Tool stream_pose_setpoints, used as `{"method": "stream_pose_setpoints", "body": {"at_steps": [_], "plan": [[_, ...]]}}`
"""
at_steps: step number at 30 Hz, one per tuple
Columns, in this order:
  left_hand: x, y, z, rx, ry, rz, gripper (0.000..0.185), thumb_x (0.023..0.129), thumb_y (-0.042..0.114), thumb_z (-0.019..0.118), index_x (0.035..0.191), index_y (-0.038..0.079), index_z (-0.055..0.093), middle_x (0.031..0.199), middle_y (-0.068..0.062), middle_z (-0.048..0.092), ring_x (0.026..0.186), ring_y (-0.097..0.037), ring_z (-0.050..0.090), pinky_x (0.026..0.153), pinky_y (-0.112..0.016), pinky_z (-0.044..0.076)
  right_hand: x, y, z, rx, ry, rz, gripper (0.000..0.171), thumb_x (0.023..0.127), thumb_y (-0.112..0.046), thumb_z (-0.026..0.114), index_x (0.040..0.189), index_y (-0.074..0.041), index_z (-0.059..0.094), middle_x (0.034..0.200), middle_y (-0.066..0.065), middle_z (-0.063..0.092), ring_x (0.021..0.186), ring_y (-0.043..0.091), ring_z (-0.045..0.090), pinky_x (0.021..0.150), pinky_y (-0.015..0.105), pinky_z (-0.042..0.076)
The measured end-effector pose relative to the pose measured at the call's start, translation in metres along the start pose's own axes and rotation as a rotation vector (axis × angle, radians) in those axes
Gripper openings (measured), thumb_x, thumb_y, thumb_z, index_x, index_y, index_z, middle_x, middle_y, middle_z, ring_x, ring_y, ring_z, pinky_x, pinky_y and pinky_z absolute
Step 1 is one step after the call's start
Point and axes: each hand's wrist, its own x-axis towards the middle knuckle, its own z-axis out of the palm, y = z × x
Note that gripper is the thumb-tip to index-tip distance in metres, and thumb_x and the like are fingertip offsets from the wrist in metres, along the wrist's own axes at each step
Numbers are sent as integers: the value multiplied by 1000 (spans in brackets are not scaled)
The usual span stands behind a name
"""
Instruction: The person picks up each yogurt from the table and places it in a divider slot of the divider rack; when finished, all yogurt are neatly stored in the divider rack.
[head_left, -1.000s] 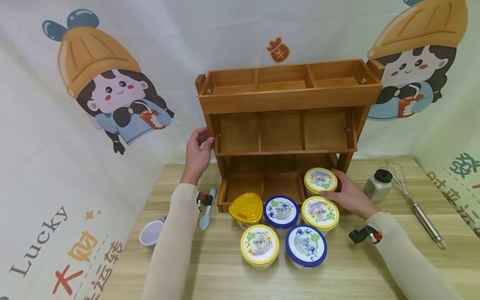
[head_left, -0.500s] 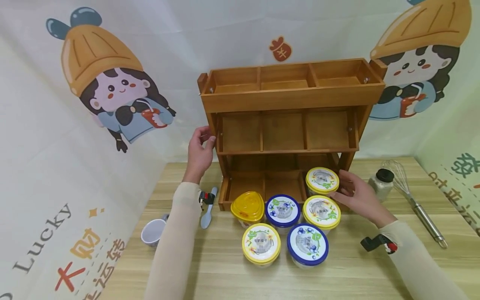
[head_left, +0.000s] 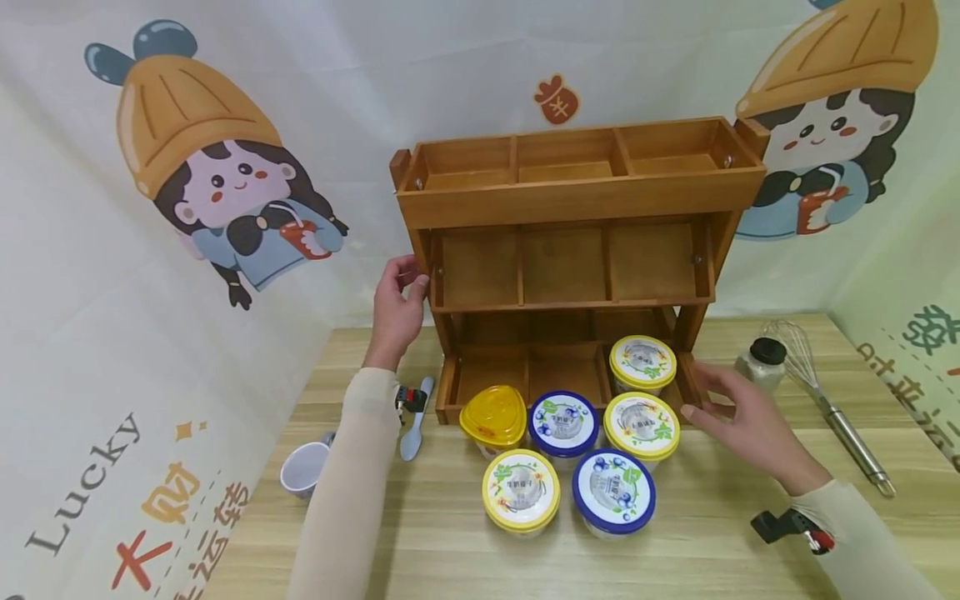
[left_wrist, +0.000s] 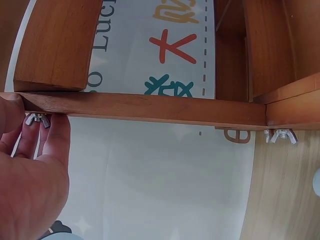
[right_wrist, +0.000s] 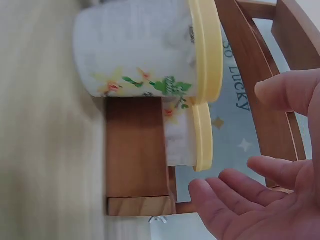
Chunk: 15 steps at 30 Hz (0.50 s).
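My left hand point(head_left: 397, 312) grips the left side post of a brown wooden tiered rack point(head_left: 581, 200); in the left wrist view, the thumb lies over the post point(left_wrist: 150, 106) and fingers curl beneath, near a wing nut. My right hand point(head_left: 750, 425) stands beside the rack's lower right end, fingers apart and holding nothing. A yellow-lidded tub point(head_left: 642, 362) sits in the right compartment of the bottom tier. In front of it stands another yellow-lidded tub point(head_left: 642, 425). In the right wrist view, both tubs are beyond the spread fingers point(right_wrist: 240, 192).
Before the rack stand two blue-lidded tubs point(head_left: 613, 492), a yellow-lidded tub point(head_left: 521, 492) and a cup with a rounded-triangular yellow lid point(head_left: 493, 417). Left are a white mug point(head_left: 303, 468) and pale blue spoon point(head_left: 412, 429); right, a black-capped jar point(head_left: 763, 365) and whisk point(head_left: 840, 417).
My right hand has let go of the tub in the bottom tier and drawn away to the right. The tub stays in its compartment. My left hand keeps its place on the post.
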Motion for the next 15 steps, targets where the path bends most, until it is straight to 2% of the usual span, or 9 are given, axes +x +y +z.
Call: {"method": "stream_pose_setpoints", "body": {"at_steps": [3, 7, 10, 15], "plan": [[0, 1, -1, -5, 1, -3, 33, 110, 14, 55, 142, 8, 53, 141, -15, 59, 135, -30, 58, 111, -48, 53, -9, -2, 2, -17, -3, -6, 61, 95, -12, 79, 147, 7, 52, 137, 32, 64, 122, 41, 65, 90, 41, 64], [1, 0, -1, -10, 0, -5, 32, 110, 14, 55, 142, 8, 53, 141, -15, 59, 135, -30, 58, 111, -48, 54, -19, -4, 8, 7, -28, 1, 61, 95, -14, 80, 147, 3, 54, 135, 27, 67, 120, 11, 64, 90, 26, 62], [1, 1, -1, -23, -1, -6, 32, 110, 12, 55, 142, 7, 53, 141, -16, 58, 136, -31, 58, 111, -48, 53, -22, -5, 15, 59, -53, -8, 63, 95, -14, 80, 149, 2, 52, 138, 24, 66, 118, -4, 59, 91, 25, 61], [1, 1, 0, -33, -5, 1, 33, 109, 10, 56, 142, 6, 52, 141, -17, 57, 136, -31, 58, 111, -49, 53, -25, -5, 25, 92, -93, -50, 73, 90, -14, 85, 152, 1, 48, 139, 21, 64, 117, -6, 58, 91, 30, 62]]}}
